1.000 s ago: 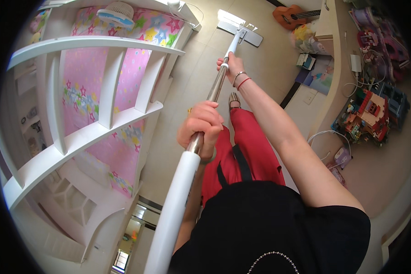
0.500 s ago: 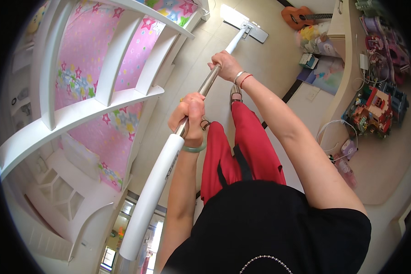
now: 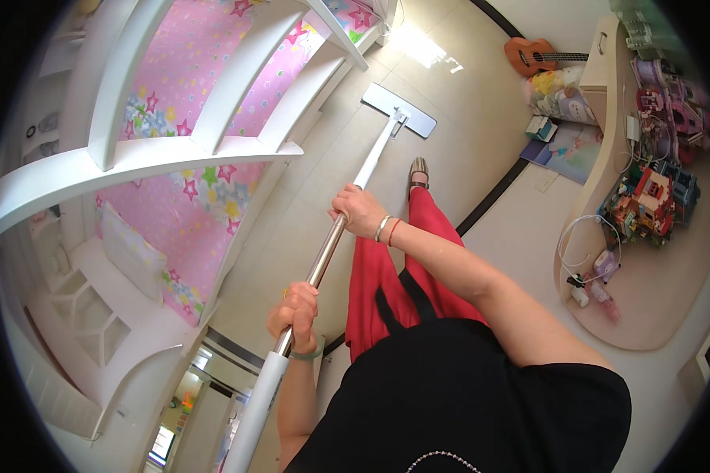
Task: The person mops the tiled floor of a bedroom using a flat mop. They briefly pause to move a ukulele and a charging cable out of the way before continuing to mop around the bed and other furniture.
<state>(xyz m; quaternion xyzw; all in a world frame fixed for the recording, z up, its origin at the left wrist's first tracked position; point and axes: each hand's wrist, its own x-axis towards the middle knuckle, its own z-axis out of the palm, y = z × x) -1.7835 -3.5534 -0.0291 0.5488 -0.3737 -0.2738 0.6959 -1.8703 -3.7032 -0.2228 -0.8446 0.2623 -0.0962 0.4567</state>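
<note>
A flat mop (image 3: 322,254) slants from the lower left up toward the middle of the floor, its pole part metal, part white. My left hand (image 3: 293,317) wraps round the metal pole just above the thick white grip sleeve (image 3: 252,422). Farther up, my right hand (image 3: 356,210) is closed on the pole close to where the white lower section begins. The mop's rectangular grey-white head (image 3: 400,110) lies flat on the tiled floor, ahead of my shoe (image 3: 419,169). Both hands hold only the mop.
On the left stands a white bed frame with a slatted ladder (image 3: 154,154) and pink star-patterned bedding (image 3: 166,94). To the right, a curved desk (image 3: 647,315) carries toy buildings (image 3: 655,197) and a white cable (image 3: 576,260). A small guitar (image 3: 528,57) leans beyond it. Sunlight falls on the floor tiles (image 3: 465,126).
Both hands have drawn the mop back toward me and to the left. Its head slid nearer across the floor. My grip stays on the pole with both hands.
</note>
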